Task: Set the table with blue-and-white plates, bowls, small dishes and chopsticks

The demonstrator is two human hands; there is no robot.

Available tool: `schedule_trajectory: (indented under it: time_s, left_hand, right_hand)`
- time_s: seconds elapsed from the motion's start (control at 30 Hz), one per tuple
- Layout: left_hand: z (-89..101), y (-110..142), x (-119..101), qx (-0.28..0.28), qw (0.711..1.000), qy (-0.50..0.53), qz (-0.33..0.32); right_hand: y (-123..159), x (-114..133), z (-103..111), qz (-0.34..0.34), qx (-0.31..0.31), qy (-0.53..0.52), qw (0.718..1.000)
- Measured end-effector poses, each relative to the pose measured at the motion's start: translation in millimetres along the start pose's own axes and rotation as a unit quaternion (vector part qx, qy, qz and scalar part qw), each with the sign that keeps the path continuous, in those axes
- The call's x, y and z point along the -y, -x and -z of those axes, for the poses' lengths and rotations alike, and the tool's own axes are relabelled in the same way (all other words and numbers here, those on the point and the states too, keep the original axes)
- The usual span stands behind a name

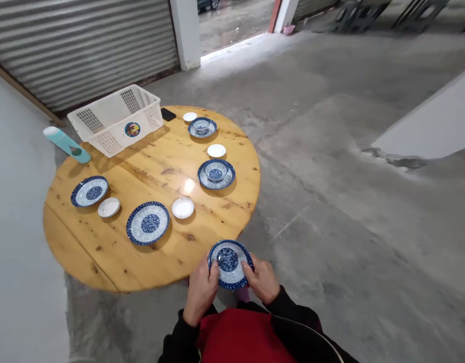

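Note:
A blue-and-white patterned plate (229, 280) is held in front of my body, just off the near edge of the round wooden table. My left hand (202, 290) grips its left rim, thumb on top; my right hand (263, 279) does the same on the right. The fingers underneath are hidden. On the table nearest my hands lie a larger matching plate (148, 223) and a small white dish (183, 208). Farther right, a glass bowl (216, 172) rests on another blue-rimmed plate (216, 185).
The round table (115, 252) also bears a white plastic basket (115, 133), a turquoise bottle (68, 144), a black phone (168, 114) and several more plates and dishes. A pillar (429, 121) stands on the concrete floor at right; a white wall (20, 227) borders the left.

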State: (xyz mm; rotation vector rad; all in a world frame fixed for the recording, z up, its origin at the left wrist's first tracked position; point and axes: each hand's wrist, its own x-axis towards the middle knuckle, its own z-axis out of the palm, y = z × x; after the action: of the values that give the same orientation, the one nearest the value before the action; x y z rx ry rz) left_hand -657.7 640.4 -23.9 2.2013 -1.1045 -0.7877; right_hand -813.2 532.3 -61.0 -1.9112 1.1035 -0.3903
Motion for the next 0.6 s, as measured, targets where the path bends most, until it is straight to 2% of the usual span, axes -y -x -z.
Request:
schedule_trajectory:
  time_s: [0.17, 0.27, 0.43, 0.6]
  left_hand:
    - [-64.5, 18.4, -70.0, 0.074, 0.997, 0.013, -0.007]
    - [-86.4, 23.1, -95.2, 0.102, 0.995, 0.012, -0.021]
    - [-92.3, 14.3, -119.7, 0.112, 0.993, -0.038, -0.015]
    - [-87.2, -21.7, -135.2, 0.090, 0.990, -0.108, -0.002]
  right_hand:
    - [43.3, -60.8, 70.5, -0.096, -0.002, -0.062, 0.993]
    - [55.2, -80.7, 99.2, -0.139, 0.002, -0.091, 0.986]
    - [42.0, -87.3, 123.6, -0.164, 0.023, -0.131, 0.977]
    - [-7.0, -81.9, 139.2, -0.135, 0.043, -0.145, 0.979]
